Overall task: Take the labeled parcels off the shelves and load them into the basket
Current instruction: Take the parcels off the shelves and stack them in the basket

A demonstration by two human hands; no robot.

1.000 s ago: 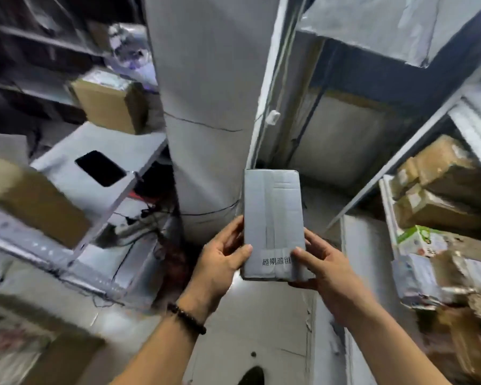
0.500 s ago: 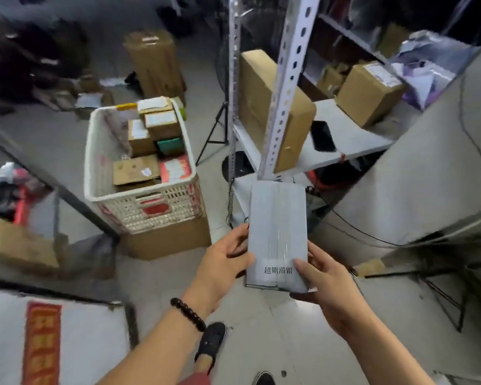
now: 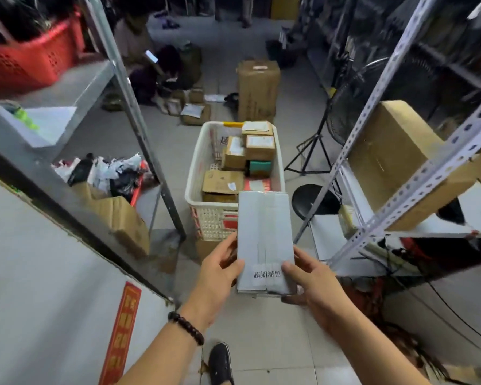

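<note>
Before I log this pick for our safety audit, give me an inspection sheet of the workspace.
Surface: grey tiled floor.
Job's things: grey labelled parcel held before white basket, which holds cardboard boxes.
Clutter: heap of bags at left; loose parcels on floor beyond basket.
Grips: left hand and right hand both hold the parcel's near end.
Cables: black tangle under right shelving.
Surroundings: left shelving, fan, tall carton, red basket.

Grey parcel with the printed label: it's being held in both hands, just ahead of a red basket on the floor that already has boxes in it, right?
Nearly. The head view shows the grey parcel held by the left hand and the right hand. The basket on the floor ahead, already holding boxes, is white, not red.
</note>
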